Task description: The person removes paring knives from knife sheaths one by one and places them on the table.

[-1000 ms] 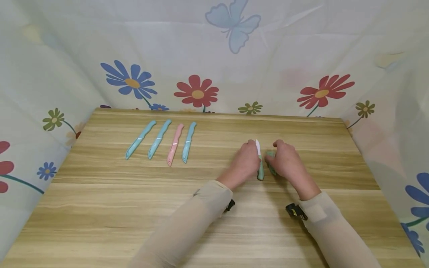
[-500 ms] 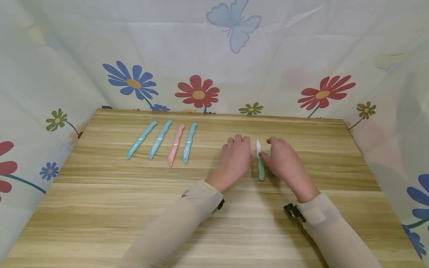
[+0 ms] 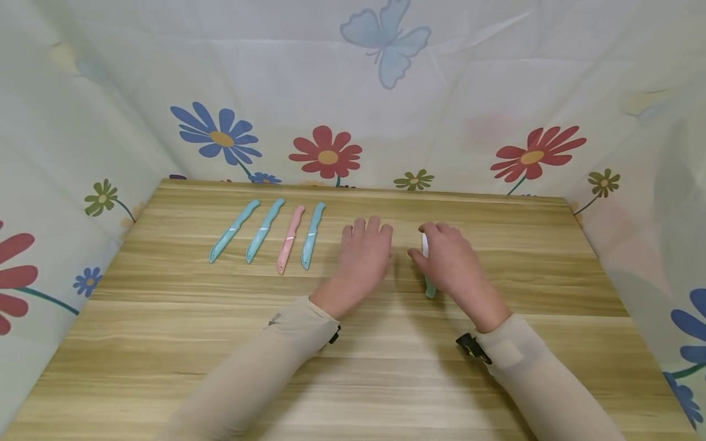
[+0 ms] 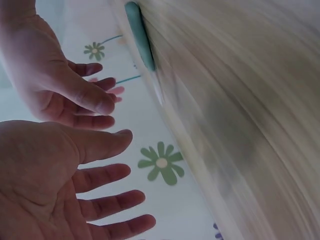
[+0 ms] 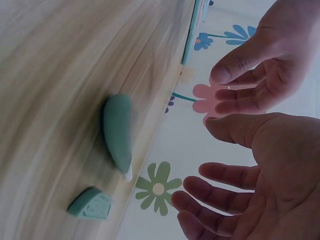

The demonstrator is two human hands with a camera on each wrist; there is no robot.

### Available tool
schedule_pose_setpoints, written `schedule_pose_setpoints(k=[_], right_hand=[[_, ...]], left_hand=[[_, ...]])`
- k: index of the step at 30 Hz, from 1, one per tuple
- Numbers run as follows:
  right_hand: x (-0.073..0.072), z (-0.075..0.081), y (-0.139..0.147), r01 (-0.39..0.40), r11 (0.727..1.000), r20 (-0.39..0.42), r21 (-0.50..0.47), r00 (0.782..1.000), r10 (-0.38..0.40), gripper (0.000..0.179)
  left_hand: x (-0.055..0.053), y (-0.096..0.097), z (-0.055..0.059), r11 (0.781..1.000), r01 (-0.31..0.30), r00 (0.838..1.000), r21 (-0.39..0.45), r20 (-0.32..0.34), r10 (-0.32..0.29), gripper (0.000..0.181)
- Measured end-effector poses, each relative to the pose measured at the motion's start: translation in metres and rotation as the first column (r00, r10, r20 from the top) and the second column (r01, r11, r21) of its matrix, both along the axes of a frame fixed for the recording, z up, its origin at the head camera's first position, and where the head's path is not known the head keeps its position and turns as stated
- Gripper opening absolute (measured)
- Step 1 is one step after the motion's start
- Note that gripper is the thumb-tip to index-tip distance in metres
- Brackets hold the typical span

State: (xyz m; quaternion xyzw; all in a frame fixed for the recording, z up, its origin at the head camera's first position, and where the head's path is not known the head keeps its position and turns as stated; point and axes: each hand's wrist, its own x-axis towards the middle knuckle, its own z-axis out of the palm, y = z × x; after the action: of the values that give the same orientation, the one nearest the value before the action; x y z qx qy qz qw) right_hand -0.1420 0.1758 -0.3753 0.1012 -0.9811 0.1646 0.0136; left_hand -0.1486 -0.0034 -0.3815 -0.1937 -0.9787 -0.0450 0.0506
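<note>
A small paring knife with a green handle (image 3: 430,290) and a bare white blade lies on the wooden table. My right hand (image 3: 452,260) hovers over it, fingers loosely bent and holding nothing, covering part of it in the head view. A short green sheath (image 5: 92,205) lies beside the knife in the right wrist view; the hand hides it in the head view. To the left of the knife, my left hand (image 3: 364,254) is spread above the table, with nothing in it. Both wrist views show the two hands' fingers apart from the knife.
Left of my hands, sheathed knives lie in a row: two light blue ones (image 3: 234,231), a pink one (image 3: 290,239) and another light blue one (image 3: 313,236). A flower-print curtain (image 3: 441,122) rises behind the table's back edge (image 3: 480,195).
My left hand has left the knife and moved left. My right hand has come away from the sheath and shifted left over the knife. The knife stays in place.
</note>
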Motion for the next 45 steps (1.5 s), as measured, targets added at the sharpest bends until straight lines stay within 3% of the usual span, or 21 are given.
schedule_pose_setpoints(k=[5, 13, 21, 28, 36, 45], right_hand=[[-0.002, -0.001, -0.008, -0.016, 1.0, -0.017, 0.001, 1.0, 0.016, 0.053], [-0.008, -0.004, -0.022, -0.06, 0.997, -0.016, 0.037, 0.998, 0.061, 0.053], [-0.012, -0.007, -0.038, -0.087, 0.993, 0.016, 0.076, 0.996, 0.086, 0.052], [-0.012, -0.008, -0.054, -0.109, 0.988, 0.013, 0.105, 0.994, 0.108, 0.051], [-0.015, -0.016, -0.074, -0.131, 0.985, 0.026, 0.109, 0.991, 0.129, 0.048], [-0.015, -0.02, -0.092, -0.144, 0.981, 0.045, 0.13, 0.989, 0.139, 0.049]], left_hand=[[-0.004, -0.017, 0.001, 1.0, 0.004, 1.0, -0.01, 0.006, -0.004, 0.035], [-0.014, -0.05, 0.004, 0.998, -0.058, 0.998, 0.03, 0.019, 0.057, 0.041], [-0.032, -0.09, 0.005, 0.99, -0.12, 0.992, 0.08, 0.057, 0.115, 0.04], [-0.051, -0.114, -0.002, 0.983, -0.16, 0.985, 0.088, 0.085, 0.153, 0.042], [-0.072, -0.127, -0.011, 0.982, -0.162, 0.982, 0.097, 0.115, 0.15, 0.036], [-0.096, -0.123, -0.018, 0.982, -0.181, 0.971, 0.051, 0.17, 0.17, 0.038]])
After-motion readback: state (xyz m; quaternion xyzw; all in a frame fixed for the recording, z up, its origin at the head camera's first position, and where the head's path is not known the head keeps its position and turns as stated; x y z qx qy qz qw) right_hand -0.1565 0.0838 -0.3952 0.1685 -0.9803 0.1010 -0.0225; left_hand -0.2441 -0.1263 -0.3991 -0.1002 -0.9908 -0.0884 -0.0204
